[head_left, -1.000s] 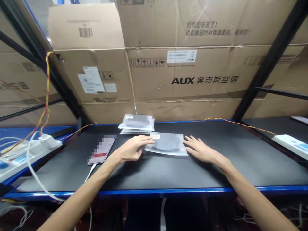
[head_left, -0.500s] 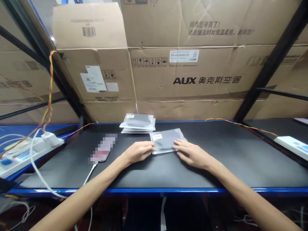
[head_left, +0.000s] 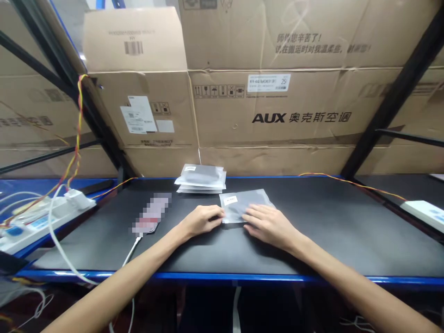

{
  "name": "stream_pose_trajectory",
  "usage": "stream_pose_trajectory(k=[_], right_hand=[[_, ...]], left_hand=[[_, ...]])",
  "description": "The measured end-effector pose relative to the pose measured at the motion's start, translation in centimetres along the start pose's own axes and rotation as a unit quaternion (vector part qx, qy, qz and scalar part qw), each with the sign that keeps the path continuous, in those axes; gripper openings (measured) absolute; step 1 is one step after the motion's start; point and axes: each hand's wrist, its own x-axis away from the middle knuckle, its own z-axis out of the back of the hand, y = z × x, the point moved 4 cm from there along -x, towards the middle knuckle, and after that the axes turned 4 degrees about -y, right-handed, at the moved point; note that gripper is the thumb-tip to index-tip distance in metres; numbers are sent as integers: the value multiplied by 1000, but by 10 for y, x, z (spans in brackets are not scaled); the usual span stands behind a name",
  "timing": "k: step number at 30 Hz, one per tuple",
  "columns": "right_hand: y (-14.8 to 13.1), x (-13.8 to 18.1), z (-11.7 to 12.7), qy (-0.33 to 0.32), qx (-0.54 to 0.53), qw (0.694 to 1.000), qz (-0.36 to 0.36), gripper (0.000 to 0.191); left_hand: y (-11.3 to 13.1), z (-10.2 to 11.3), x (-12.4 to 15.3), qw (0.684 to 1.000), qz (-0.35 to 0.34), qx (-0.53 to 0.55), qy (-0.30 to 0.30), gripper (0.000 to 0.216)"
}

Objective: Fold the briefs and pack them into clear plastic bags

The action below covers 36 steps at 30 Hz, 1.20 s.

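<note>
A flat, frosted plastic packet [head_left: 239, 210] with a small white label at its upper left lies on the black tabletop. My left hand [head_left: 204, 219] is closed at the packet's left edge, its thumb and fingers pinching the border. Across the right part of the packet my right hand [head_left: 267, 224] lies flat, fingers stretched out and slightly apart. What is inside the packet looks dark and cannot be made out. Behind it, to the left, a stack of several similar packets [head_left: 203, 178] rests near the back edge.
Left of my hands lies a phone [head_left: 151, 217], its screen blurred out, with a white cable [head_left: 132, 252] plugged in. Power strips stand at the left [head_left: 45, 219] and right [head_left: 425, 212]. Large cardboard [head_left: 277, 138] walls the back between black posts. A blue edge [head_left: 229, 276] runs along the front.
My right hand has slid left across the packet, covering more of its middle. My left hand stays at the left edge. The whole view has shifted slightly.
</note>
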Motion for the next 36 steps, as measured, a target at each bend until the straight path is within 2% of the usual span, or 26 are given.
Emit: stream_pose_trajectory(k=[5, 11, 18, 26, 32, 36], right_hand=[[-21, -23, -10, 55, 23, 995, 85, 29], [-26, -31, -20, 57, 61, 994, 76, 34], [-26, -26, -23, 71, 80, 991, 86, 34], [-5, 5, -10, 123, 128, 981, 76, 28], [23, 40, 5, 164, 153, 974, 36, 20], [33, 55, 11, 180, 163, 970, 20, 17]], left_hand=[[1, 0, -1, 1000, 8, 12, 23, 13], [4, 0, -1, 1000, 1, 9, 28, 13], [7, -1, -1, 1000, -18, -13, -12, 16], [-2, 8, 0, 1000, -16, -11, -25, 20], [-19, 22, 2, 998, 5, -57, 4, 21], [-29, 23, 3, 995, 12, -94, 15, 21]])
